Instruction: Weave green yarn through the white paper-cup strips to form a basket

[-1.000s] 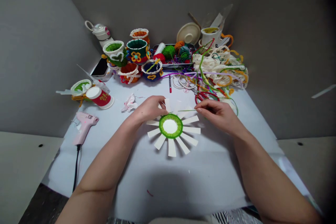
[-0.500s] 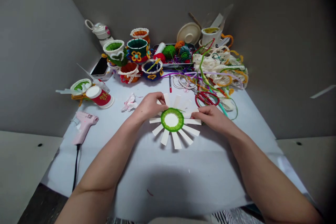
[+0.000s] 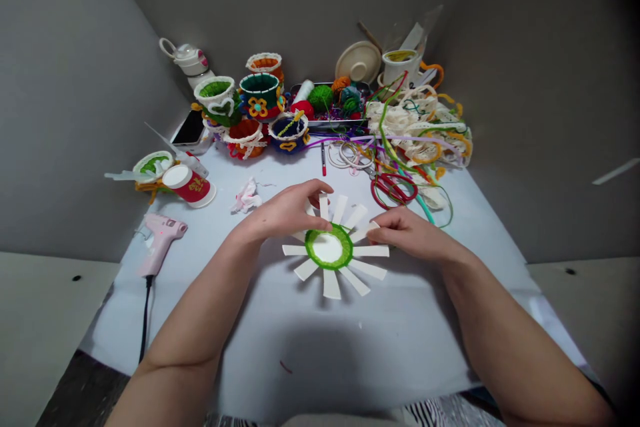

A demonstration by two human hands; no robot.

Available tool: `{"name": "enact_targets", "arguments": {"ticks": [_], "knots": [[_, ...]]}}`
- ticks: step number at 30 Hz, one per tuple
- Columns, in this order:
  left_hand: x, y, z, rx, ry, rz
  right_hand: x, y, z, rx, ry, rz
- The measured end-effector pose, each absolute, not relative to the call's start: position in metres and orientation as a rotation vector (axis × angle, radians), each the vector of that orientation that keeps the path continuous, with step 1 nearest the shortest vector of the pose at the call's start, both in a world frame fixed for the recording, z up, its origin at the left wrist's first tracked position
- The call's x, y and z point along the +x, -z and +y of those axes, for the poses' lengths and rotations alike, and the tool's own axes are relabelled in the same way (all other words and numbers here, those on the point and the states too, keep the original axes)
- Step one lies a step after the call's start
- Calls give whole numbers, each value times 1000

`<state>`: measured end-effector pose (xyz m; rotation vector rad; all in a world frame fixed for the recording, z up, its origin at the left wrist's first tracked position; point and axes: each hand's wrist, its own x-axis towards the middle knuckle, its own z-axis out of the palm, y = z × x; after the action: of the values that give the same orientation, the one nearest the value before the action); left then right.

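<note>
A paper cup cut into splayed white strips (image 3: 370, 251), with green yarn (image 3: 345, 257) wound in a ring round its round white base, is held above the table. My left hand (image 3: 300, 208) grips it from the upper left, thumb on the green ring and fingers behind the strips. At the right, my right hand (image 3: 407, 232) is closed in a pinch near the tip of an upper-right strip. A thin green strand runs from the ring towards these fingertips, which largely hide its end.
A pink glue gun (image 3: 163, 240) lies left, near a red-and-white paper cup (image 3: 193, 187) and crumpled tissue (image 3: 247, 196). Several yarn-covered cups (image 3: 260, 97) stand at the back. Red-handled scissors (image 3: 395, 190), a red marker (image 3: 323, 160) and a lace heap (image 3: 420, 123) lie beyond my hands.
The splayed cup has come slightly nearer to me and turned a little. My left thumb has shifted along the green ring; my right hand has moved slightly down.
</note>
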<state>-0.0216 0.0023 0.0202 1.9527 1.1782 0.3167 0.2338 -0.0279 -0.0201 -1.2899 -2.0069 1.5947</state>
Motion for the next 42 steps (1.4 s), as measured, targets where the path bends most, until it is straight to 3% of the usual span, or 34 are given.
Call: {"name": "enact_targets", "arguments": {"ticks": [5, 13, 29, 42], "knots": [[-25, -26, 1, 1872, -358, 1129, 234, 18, -29, -1194, -1679, -2031], [-10, -22, -5, 2001, -19, 1080, 232, 22, -29, -1222, -1691, -2037], [-19, -9, 7, 1701, -375, 1158, 246, 27, -18, -1260, -1558, -1959], [-17, 0, 11, 1814, -228, 1319, 239, 27, -19, -1304, -1280, -1685]]}}
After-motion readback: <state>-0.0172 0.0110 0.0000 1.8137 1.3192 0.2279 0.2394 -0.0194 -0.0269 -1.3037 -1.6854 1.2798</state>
